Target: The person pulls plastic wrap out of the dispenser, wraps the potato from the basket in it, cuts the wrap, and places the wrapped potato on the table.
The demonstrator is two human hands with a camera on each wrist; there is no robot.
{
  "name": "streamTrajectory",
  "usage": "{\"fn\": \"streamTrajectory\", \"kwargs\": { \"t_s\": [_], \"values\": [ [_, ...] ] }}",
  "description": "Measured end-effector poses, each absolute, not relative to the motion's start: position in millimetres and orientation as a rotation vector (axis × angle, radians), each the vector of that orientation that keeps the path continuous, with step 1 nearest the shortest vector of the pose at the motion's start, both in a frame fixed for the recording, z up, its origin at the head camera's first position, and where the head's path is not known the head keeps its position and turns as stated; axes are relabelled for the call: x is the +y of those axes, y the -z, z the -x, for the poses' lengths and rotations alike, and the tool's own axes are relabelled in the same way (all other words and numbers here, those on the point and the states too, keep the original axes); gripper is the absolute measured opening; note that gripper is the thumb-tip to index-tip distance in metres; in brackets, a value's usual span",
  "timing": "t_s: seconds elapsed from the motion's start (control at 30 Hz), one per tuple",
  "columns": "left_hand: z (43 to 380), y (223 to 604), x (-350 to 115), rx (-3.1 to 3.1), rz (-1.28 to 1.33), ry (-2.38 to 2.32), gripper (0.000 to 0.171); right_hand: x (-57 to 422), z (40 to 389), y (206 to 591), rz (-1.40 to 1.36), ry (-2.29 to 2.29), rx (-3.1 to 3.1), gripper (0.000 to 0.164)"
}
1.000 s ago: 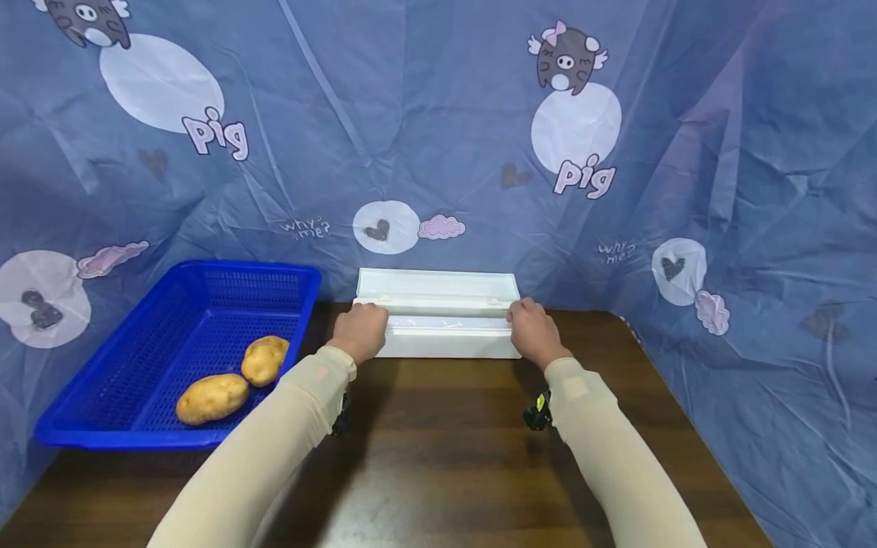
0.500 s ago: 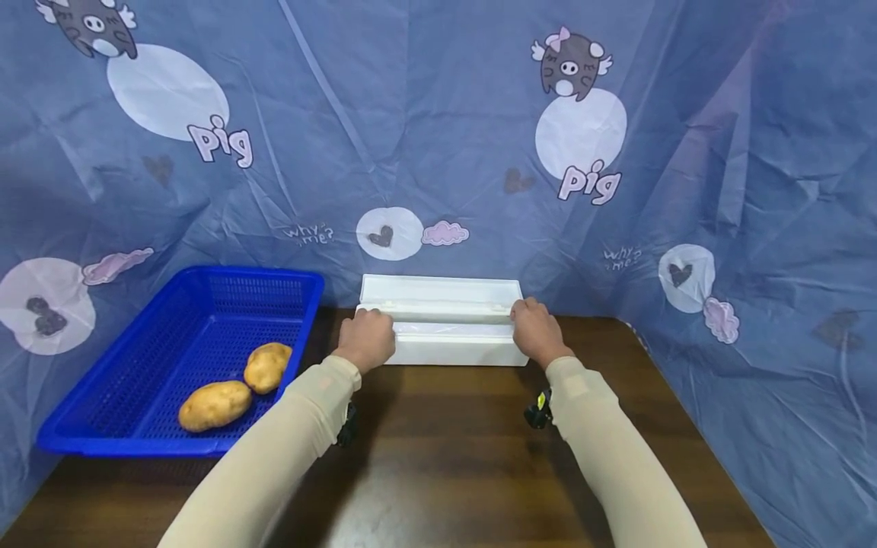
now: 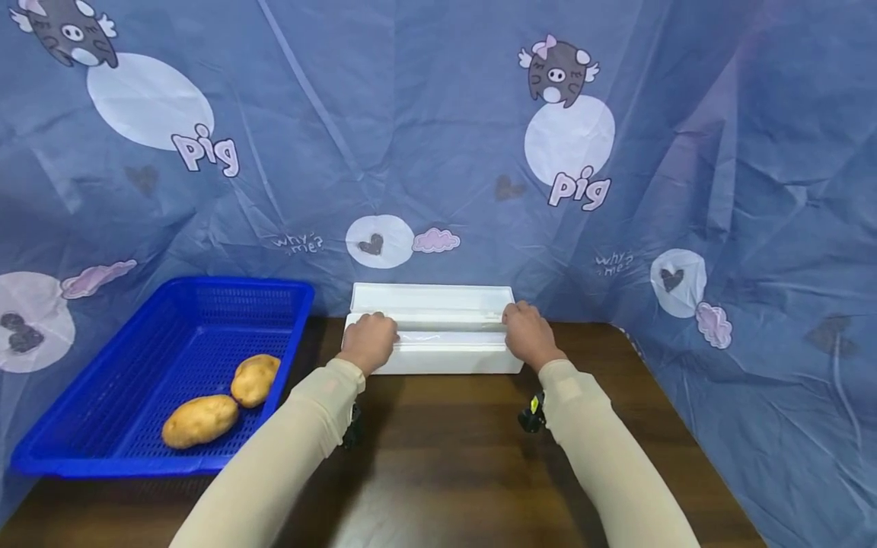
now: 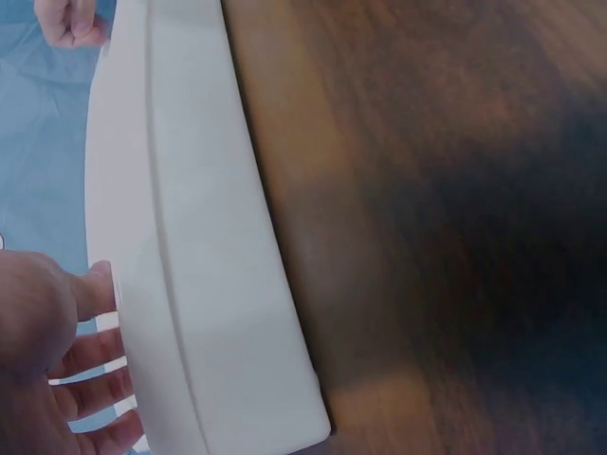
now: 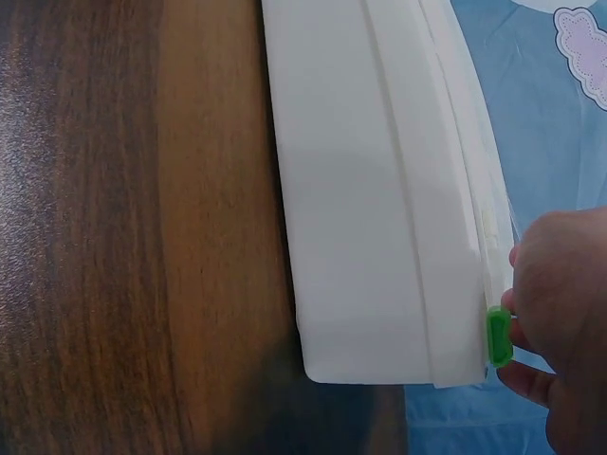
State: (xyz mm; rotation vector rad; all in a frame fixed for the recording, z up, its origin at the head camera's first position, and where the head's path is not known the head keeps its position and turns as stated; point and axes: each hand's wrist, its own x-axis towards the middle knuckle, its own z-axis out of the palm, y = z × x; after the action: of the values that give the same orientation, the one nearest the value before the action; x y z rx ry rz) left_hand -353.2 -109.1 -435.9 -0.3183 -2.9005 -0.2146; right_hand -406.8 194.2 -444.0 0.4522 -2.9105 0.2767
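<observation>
A creased blue cloth point(image 3: 438, 152) fills the background of the head view, printed with winged pigs, the words "pig" and "why me?", pale ovals, hearts and pink clouds; the wrist views catch only patches of it. In front of it lies the brown, wood-grained desk point(image 3: 438, 472), glossy in places and shadowed under the arms. Two cream sleeves point(image 3: 274, 457) reach across it from the near edge.

The blue basket point(image 3: 113, 465), with perforated walls, stands on the left of the desk and shows only in the head view. Near it, at the far side of the desk by the cloth, sits the long white box point(image 3: 448, 359), its lid point(image 3: 432, 295) raised at the back. The head view looks down into its opening, where something clear and glossy shows; the wrist views give its smooth front face and rounded lower corners instead.

The left hand point(image 3: 370, 340) grips the box near its left end, and the left wrist view shows its bent fingers meeting the rim, slightly spread. The right hand point(image 3: 530, 335) is at the opposite end, fingers curled in.

Two potatoes point(image 3: 200, 421) lie in the basket's near right part, end to end. Smallest is a green piece point(image 5: 499, 336) at the box's rim, covered in the head view; in the right wrist view the right fingers close around it.
</observation>
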Motion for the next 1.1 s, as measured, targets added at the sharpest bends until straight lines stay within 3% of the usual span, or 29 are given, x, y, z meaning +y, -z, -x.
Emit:
{"fn": "streamTrajectory", "kwargs": {
  "t_s": [0.13,0.47,0.77,1.1],
  "values": [
    [356,432,-111,-2.935,0.354,0.251,0.006,193,407,444,-0.444,-0.280,-2.903,0.018],
    [359,429,-121,-2.957,0.415,0.129,0.015,193,404,443,-0.424,-0.323,-2.948,0.023],
    [357,423,-129,-2.973,0.423,0.149,0.017,198,407,448,-0.566,-0.472,-2.816,0.014],
    [358,421,-135,-2.966,0.400,0.182,0.011,203,408,446,-0.532,-0.672,-2.726,0.021]
  ]
}}
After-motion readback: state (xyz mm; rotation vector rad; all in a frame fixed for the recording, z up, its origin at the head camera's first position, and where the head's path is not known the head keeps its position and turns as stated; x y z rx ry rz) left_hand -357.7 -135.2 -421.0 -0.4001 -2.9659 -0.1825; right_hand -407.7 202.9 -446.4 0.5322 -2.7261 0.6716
